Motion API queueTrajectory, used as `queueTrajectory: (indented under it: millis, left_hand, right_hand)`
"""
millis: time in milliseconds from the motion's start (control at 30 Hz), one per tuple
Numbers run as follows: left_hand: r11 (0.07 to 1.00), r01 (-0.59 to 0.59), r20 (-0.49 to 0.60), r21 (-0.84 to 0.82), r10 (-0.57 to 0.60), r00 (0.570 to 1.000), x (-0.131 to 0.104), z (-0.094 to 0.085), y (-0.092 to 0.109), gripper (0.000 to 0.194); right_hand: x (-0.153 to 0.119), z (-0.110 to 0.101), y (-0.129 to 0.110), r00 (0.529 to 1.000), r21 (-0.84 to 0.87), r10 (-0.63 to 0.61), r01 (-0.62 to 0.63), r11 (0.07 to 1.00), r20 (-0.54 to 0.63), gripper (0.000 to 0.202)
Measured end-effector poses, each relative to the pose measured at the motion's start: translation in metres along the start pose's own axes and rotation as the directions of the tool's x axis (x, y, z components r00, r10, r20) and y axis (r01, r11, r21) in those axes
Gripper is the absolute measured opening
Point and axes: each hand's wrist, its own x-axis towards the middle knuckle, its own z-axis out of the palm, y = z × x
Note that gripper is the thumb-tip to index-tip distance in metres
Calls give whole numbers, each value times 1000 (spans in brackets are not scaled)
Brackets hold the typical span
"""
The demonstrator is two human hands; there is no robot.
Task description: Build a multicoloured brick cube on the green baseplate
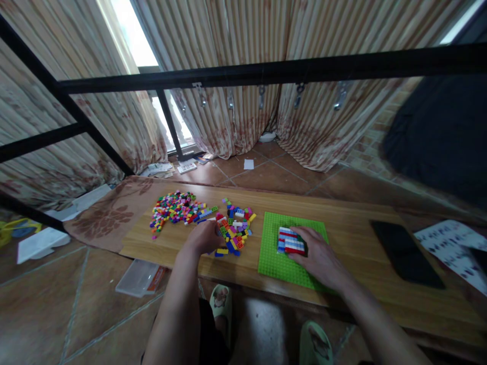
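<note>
A green baseplate (270, 253) lies on the wooden board. On it stands a block of red, white and blue bricks (291, 240). My right hand (317, 256) rests around the right side of this block, thumb at the near edge and fingers at the far edge. My left hand (205, 237) is at the left edge of a loose pile of larger coloured bricks (234, 233); its fingertips are partly hidden, and what they touch is too small to make out. Farther left lies a heap of small mixed bricks (177, 208).
A black tablet-like slab (407, 253) lies on the board's right part, beside a printed sheet (452, 248). A dark metal rail (243, 75) crosses beyond the board (342, 218). A clear plastic box (137, 278) sits on the floor at the near left.
</note>
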Motion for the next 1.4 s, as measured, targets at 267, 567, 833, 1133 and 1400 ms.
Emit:
queueTrajectory:
  millis: [267,567,833,1133,1400]
  left_hand:
    - [660,-208,-22,-721,279,960,-13,-13,11,30]
    - [370,-176,30,-912,489,872,-7,33,78,34]
    - [413,-161,88,-896,522,848,2,64,94,30]
    - [560,-232,57,-795,451,891,6,79,99,32]
    - [814,-389,-65,-431,402,913,-9,79,98,34]
  right_hand:
    - [-2,-4,-4,1000,40,5,-5,999,-2,59]
    - [0,-5,-6,1000,33,-5,5,999,8,61]
    - [1,-6,-5,1000,17,-10,10,1000,27,65]
    - [1,-8,-6,999,30,-25,24,999,31,65]
    - [1,-6,-5,999,17,-29,29,999,19,67]
